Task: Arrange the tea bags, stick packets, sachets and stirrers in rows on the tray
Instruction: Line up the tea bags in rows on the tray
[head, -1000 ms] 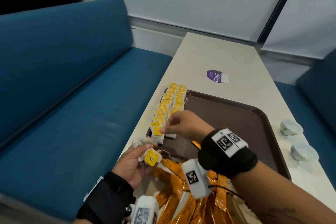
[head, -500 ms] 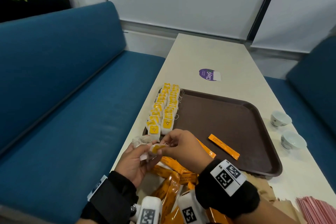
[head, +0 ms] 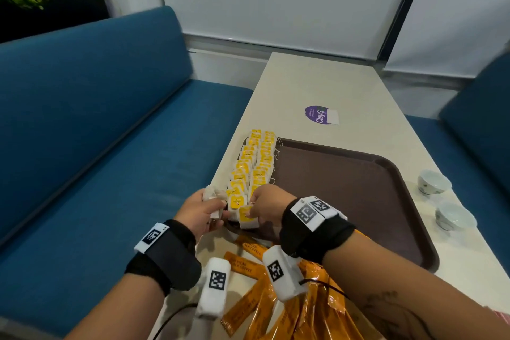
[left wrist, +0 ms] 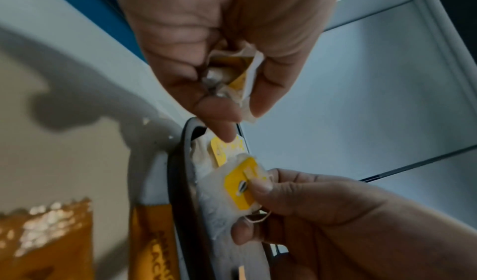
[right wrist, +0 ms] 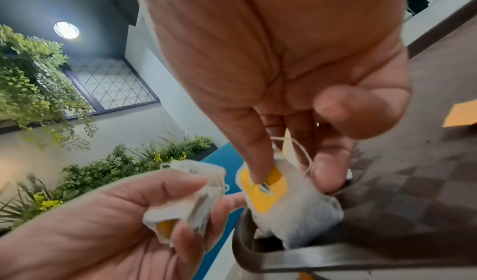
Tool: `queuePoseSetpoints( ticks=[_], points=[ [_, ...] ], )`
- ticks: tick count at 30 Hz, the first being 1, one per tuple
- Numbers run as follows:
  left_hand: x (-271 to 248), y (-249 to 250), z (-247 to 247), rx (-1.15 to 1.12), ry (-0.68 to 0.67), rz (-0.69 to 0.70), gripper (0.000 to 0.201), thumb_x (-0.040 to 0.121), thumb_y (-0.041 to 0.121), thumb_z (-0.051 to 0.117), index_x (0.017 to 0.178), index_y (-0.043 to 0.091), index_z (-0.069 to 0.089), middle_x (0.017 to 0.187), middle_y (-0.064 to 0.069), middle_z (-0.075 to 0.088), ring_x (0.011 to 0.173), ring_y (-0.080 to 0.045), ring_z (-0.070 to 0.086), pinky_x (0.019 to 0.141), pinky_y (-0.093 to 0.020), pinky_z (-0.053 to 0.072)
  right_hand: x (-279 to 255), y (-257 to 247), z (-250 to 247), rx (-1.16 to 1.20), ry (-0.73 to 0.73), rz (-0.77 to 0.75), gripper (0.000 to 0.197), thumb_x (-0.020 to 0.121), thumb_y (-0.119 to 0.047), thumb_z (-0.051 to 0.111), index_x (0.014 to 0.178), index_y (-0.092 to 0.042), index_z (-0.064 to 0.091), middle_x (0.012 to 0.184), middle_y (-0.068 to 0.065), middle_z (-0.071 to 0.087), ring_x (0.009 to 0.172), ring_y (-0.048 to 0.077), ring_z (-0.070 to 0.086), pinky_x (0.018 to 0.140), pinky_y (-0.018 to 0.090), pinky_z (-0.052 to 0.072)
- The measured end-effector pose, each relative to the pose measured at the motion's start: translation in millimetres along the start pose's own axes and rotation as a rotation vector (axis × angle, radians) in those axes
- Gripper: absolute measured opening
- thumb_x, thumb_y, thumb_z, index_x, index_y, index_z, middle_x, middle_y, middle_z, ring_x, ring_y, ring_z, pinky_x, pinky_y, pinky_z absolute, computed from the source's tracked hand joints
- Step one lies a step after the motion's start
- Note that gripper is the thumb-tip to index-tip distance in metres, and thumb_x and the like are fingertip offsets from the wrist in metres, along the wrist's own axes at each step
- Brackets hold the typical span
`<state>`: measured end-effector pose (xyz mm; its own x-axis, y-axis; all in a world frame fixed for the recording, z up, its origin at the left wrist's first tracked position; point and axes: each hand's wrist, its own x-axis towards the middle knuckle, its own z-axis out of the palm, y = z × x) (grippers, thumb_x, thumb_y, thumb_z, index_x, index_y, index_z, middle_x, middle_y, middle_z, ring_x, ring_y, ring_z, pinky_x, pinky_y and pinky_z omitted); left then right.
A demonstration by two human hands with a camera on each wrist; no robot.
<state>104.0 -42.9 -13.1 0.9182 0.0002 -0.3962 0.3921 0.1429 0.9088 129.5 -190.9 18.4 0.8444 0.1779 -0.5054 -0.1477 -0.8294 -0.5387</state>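
Observation:
Two rows of yellow-tagged tea bags (head: 255,160) run along the left edge of the brown tray (head: 358,188). My right hand (head: 266,205) pinches one tea bag (head: 247,217) (left wrist: 242,184) (right wrist: 273,192) by its yellow tag at the near end of the rows, over the tray's near left corner. My left hand (head: 202,210) grips a small bunch of tea bags (head: 211,194) (left wrist: 232,80) (right wrist: 185,203) just left of it, one fingertip reaching toward the last bag in the row. Orange stick packets (head: 276,298) lie heaped on the table before the tray.
Two small white cups (head: 441,201) stand on the table right of the tray. A purple sticker (head: 320,114) lies beyond it. A blue bench (head: 96,160) runs along the table's left edge. One orange packet (right wrist: 459,115) lies on the tray floor.
My right hand took a tea bag from the left hand's bunch and carried it forward to the near end of the rows. Both hands moved up to the tray's corner.

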Motion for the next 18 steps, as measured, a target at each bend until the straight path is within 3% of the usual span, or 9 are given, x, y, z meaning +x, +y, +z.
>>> queuePoseSetpoints(
  ticks=[3,5,10,15,18],
  points=[
    [8.2,0.7,-0.5,0.119,-0.016,0.025,0.016,0.089,-0.002,0.049,0.098,0.011,0.053,0.084,-0.008,0.059,0.071,-0.016,0.062,0.042,-0.016,0.045,8.1,2.2,0.1,0.028,-0.015,0.006,0.028,0.086,-0.008,0.06,0.066,-0.022,0.046,0.068,-0.005,0.049,0.057,0.006,0.046,0.055,0.018,0.044],
    [13.6,2.7,0.4,0.187,-0.04,0.035,0.016,0.088,-0.001,0.052,0.1,0.01,0.054,0.084,-0.009,0.059,0.068,-0.015,0.06,0.042,-0.017,0.045,11.6,3.4,-0.2,0.076,-0.015,0.014,0.027,0.086,-0.005,0.058,0.067,-0.021,0.046,0.07,-0.003,0.051,0.057,0.007,0.05,0.05,0.018,0.043],
    [24.7,11.8,5.7,0.22,-0.108,0.032,0.016,0.089,-0.004,0.051,0.091,0.011,0.054,0.073,-0.005,0.057,0.05,-0.004,0.062,0.04,-0.016,0.042,20.0,4.3,1.3,0.254,0.016,0.066,0.022,0.086,-0.005,0.057,0.07,-0.018,0.049,0.072,0.002,0.057,0.057,0.012,0.058,0.047,0.021,0.047],
    [33.4,15.4,7.4,0.226,-0.138,0.03,0.019,0.087,-0.006,0.052,0.084,0.012,0.056,0.069,-0.006,0.059,0.052,-0.009,0.061,0.041,-0.015,0.041,23.2,1.8,2.1,0.313,0.003,0.07,0.022,0.087,-0.005,0.056,0.069,-0.016,0.047,0.071,0.004,0.056,0.054,0.013,0.058,0.039,0.015,0.044],
    [37.2,17.2,7.9,0.236,-0.148,0.038,0.018,0.087,-0.006,0.052,0.087,0.011,0.056,0.07,-0.007,0.058,0.054,-0.01,0.059,0.042,-0.015,0.042,27.2,-0.5,3.9,0.377,-0.011,0.083,0.021,0.087,-0.005,0.057,0.07,-0.015,0.049,0.072,0.005,0.058,0.056,0.015,0.06,0.043,0.019,0.049]
  ],
)
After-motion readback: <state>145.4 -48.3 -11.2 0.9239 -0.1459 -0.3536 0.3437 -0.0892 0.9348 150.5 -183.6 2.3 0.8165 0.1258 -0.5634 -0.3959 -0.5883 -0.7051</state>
